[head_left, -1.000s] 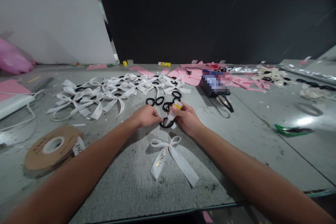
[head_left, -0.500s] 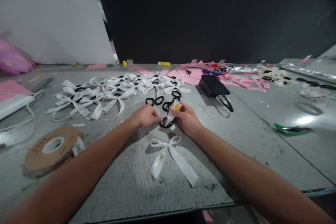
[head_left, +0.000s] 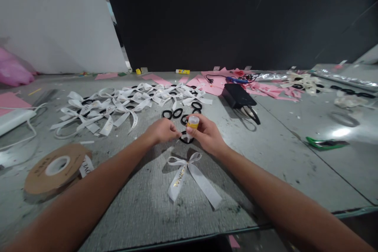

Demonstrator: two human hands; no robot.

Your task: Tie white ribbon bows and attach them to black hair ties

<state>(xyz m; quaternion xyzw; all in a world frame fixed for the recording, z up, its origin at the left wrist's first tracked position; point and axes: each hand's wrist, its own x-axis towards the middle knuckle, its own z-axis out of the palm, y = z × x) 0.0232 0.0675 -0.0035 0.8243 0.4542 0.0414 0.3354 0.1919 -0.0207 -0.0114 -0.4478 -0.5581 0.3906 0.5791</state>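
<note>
My right hand grips a small glue bottle with a yellow label and a clear base, its nozzle pointing down. Below the nozzle lies a black hair tie on the grey table. The thumb and fingertips of my left hand are pinched at the left edge of that hair tie. Closer to me rests a white ribbon bow with gold lettering and two long tails. Several more black hair ties, one of them just behind my hands, lie loose; some are partly hidden by my right hand.
A pile of white bows spreads behind my left hand. At left stands a ribbon roll. Right of centre are a black adapter box, pink scraps and a green-handled cutter. The table's front edge runs close below.
The glue bottle has tipped more upright, its base now turned toward me. My left hand stays at the hair tie. The whole view has shifted slightly.
</note>
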